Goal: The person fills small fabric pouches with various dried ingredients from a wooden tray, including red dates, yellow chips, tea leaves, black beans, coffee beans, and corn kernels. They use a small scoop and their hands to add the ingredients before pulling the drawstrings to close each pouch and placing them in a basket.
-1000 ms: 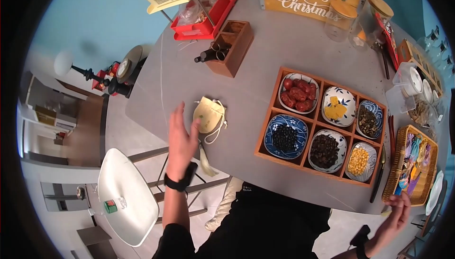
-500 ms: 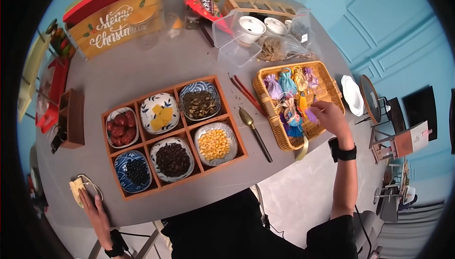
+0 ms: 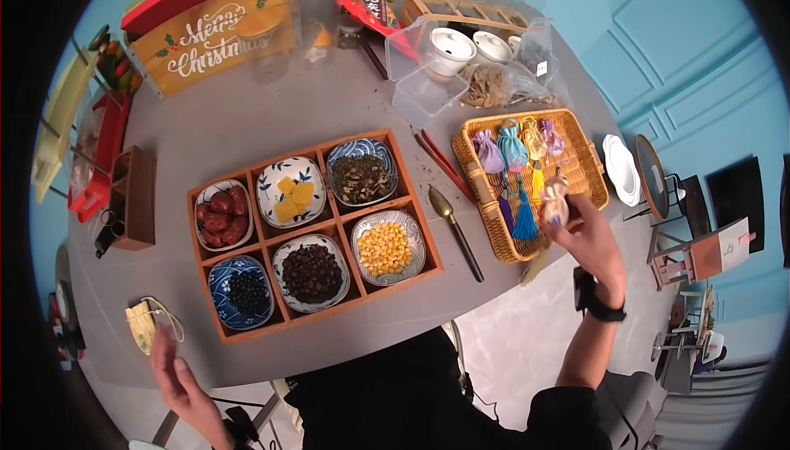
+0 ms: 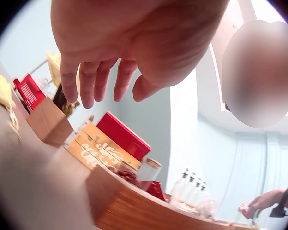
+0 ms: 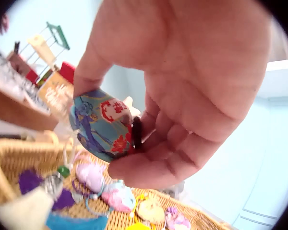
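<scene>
My right hand [image 3: 588, 240] pinches a small printed sachet [image 5: 103, 124] between thumb and fingers, above the front right part of the wicker basket [image 3: 502, 248]. Blue cloth with red figures shows on it in the right wrist view, and a pale tassel [image 3: 536, 265] hangs below the hand. Several small drawstring sachets [image 3: 512, 152] in purple, blue and yellow lie in the basket with their tassels. On the left, my left hand [image 3: 183, 384] is held with fingers extended and nothing in it. Its fingertips overlap the edge of a pale yellow drawstring pouch [image 3: 141, 327] on the table.
A wooden divided box [image 3: 333, 224] with several bowls of dried ingredients sits mid-table. A brass-coloured scoop [image 3: 448, 211] and dark red sticks [image 3: 444, 166] lie between box and basket. Behind stand a clear plastic container [image 3: 424, 92], glass jars and a Christmas crate [image 3: 210, 39].
The head view has swung right. My right hand has reached into the basket and lifted a sachet. My left hand, laid on the yellow pouch half a second ago, has drawn back slightly.
</scene>
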### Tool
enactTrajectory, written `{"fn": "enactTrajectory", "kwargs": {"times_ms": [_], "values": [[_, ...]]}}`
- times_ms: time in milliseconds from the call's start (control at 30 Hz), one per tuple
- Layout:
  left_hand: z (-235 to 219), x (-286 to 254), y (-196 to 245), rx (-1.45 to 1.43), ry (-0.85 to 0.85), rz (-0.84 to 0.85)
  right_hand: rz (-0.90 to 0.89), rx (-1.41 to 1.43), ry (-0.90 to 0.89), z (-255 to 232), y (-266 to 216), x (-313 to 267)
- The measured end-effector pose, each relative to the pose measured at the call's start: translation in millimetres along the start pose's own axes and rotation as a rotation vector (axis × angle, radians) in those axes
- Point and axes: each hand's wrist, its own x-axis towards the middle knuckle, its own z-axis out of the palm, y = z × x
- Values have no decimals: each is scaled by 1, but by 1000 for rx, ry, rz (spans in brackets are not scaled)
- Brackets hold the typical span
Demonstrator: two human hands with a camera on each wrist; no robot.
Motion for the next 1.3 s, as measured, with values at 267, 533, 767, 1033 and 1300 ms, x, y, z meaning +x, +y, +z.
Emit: {"fn": "enactTrajectory", "kwargs": {"times_ms": [267, 533, 767, 1033, 1300], "values": [[64, -34, 72, -543, -640, 24, -568, 477, -412, 19, -56, -87], [66, -24, 84, -471, -801, -19, -629, 573, -615, 135, -122, -119], [47, -29, 73, -316, -839, -204, -616, 519, -682, 157, -137, -128], [63, -42, 80, -51, -619, -4, -377, 636, -644, 142, -154, -131], [62, -46, 79, -115, -574, -79, -533, 591, -464, 155, -153, -134]]}}
